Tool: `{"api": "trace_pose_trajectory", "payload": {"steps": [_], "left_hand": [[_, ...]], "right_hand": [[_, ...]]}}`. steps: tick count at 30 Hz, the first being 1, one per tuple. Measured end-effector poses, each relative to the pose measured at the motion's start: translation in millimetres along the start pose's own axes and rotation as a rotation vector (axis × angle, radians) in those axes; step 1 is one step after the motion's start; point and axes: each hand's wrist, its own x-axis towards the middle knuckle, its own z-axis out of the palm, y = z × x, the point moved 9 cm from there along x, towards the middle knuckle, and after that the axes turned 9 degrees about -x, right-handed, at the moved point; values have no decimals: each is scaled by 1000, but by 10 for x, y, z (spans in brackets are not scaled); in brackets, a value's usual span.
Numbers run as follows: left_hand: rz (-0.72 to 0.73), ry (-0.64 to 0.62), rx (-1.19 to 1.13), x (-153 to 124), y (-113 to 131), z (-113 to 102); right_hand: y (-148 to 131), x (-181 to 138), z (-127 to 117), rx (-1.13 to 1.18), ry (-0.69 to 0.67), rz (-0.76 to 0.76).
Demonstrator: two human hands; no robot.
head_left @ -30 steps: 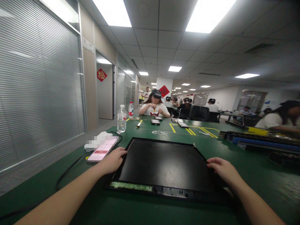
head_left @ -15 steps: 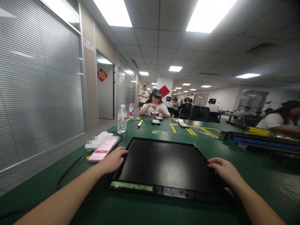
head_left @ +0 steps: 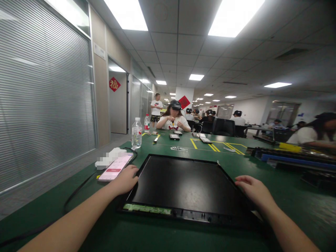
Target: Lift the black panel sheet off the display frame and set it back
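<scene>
A black flat panel (head_left: 183, 183) lies face-up on the green table (head_left: 157, 238) right before me, with a green circuit strip (head_left: 147, 209) along its near edge. My left hand (head_left: 125, 180) rests against the panel's left edge, fingers curled down over the rim. At the right edge my right hand (head_left: 255, 191) lies palm down, its fingers stretched out and pointing left along the rim. Both forearms reach in from the bottom of the view.
A phone with a pink screen (head_left: 115, 167) lies just left of my left hand, a black cable (head_left: 78, 189) beside it. A water bottle (head_left: 136, 133) stands farther back. Tool trays (head_left: 288, 155) sit at right. A person (head_left: 173, 120) works across the table.
My left hand has slid slightly back off the panel's left edge and my right hand has shifted a little to the right. A person in the far corridor has walked left.
</scene>
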Motion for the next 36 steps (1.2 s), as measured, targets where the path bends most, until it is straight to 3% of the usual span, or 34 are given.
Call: {"api": "trace_pose_trajectory", "payload": {"steps": [12,16,20,26,36], "left_hand": [[-6,13,-127,33,-77,-12],[-16,9,-335,15,-60,-67],[-149,-26,-645,-45,-65,-71],[-360,-86,-1102,-116,-74,93],[-548,-21,-1310,-176,-78,135]], "right_hand": [[48,40,235,-66,-123,-11],[19,34,222,-75,-128,-25],[11,30,211,-85,-118,-33],[31,42,219,-78,-113,-27],[32,46,224,-90,-110,-41]]}}
